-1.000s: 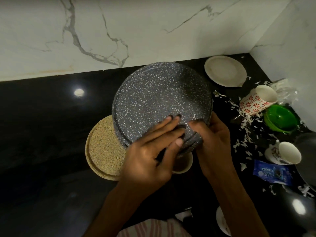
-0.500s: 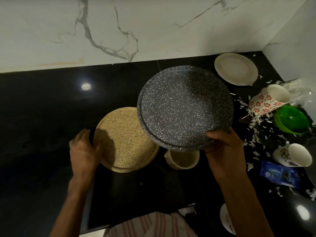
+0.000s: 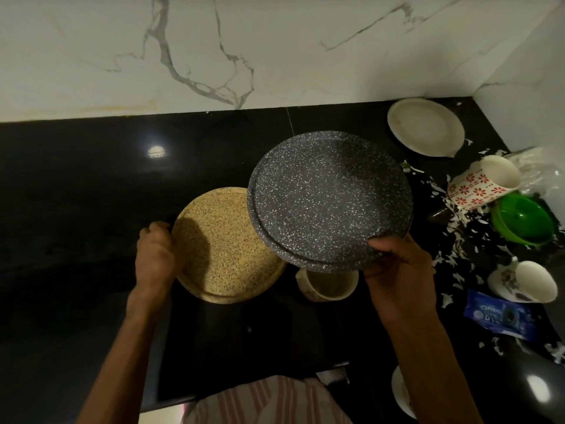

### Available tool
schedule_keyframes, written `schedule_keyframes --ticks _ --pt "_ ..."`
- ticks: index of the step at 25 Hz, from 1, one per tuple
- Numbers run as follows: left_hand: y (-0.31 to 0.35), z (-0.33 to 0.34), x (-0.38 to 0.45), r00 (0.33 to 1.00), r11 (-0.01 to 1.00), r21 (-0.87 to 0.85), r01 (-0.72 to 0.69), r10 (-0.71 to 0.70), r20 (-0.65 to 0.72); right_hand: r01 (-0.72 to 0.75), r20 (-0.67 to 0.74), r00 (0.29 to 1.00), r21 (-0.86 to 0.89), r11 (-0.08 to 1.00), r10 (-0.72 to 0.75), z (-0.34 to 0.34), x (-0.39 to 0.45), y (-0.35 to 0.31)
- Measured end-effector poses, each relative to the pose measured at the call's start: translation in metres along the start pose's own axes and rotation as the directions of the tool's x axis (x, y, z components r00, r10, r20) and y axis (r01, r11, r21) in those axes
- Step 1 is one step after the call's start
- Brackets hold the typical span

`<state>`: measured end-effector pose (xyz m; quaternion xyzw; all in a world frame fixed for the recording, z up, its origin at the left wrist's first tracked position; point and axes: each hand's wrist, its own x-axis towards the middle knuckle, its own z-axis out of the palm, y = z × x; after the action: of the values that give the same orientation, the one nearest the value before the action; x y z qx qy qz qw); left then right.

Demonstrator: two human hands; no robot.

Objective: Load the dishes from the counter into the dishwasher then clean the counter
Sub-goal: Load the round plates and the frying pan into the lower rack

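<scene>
Currently, right hand (image 3: 397,270) grasps the grey plate (image 3: 330,200) above the bench (image 3: 91,185); left hand (image 3: 154,258) grips the tan plate (image 3: 226,246) rim.

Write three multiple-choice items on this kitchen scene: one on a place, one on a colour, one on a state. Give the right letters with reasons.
1. Where does the white plate lie?
A. in the far right corner of the counter
B. under the grey plate
C. in the left hand

2. What colour is the bowl beside the red-flowered cup?
A. blue
B. green
C. yellow

3. How is the grey plate held?
A. flat on the counter, untouched
B. by both hands
C. raised and tilted, by the right hand alone

Answers:
1. A: it sits where the counter meets the two walls.
2. B: the bowl is bright green.
3. C: the right hand grips its near edge, while the left hand grips the edge of the tan plate.
</scene>
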<state>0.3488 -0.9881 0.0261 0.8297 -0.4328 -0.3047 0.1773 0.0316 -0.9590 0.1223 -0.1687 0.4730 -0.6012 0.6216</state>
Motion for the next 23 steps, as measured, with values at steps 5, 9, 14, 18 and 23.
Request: schedule_keyframes --ticks 5,9,14,18,23 --pt "0.004 0.000 -0.007 0.998 0.954 -0.296 0.039 -0.023 0.057 -0.009 -0.014 1.000 0.012 1.000 0.009 -0.004 -0.001 0.001" --pt "-0.005 -0.012 -0.012 0.960 0.891 -0.420 -0.173 0.057 -0.273 -0.005 -0.034 0.999 0.012 1.000 0.006 -0.009 0.000 0.000" --pt "-0.004 -0.040 0.003 0.934 0.756 -0.650 -0.077 -0.174 -0.312 0.011 -0.059 0.998 0.078 0.997 -0.007 -0.011 0.003 -0.004" --pt "0.010 -0.046 0.000 0.932 0.755 -0.649 -0.097 -0.160 -0.325 0.032 -0.124 0.992 0.084 0.996 -0.021 -0.018 0.003 -0.006" --pt "0.012 -0.055 -0.010 0.951 0.717 -0.692 -0.081 -0.153 -0.270 0.059 -0.150 0.987 0.047 0.997 -0.051 -0.033 0.001 -0.009"
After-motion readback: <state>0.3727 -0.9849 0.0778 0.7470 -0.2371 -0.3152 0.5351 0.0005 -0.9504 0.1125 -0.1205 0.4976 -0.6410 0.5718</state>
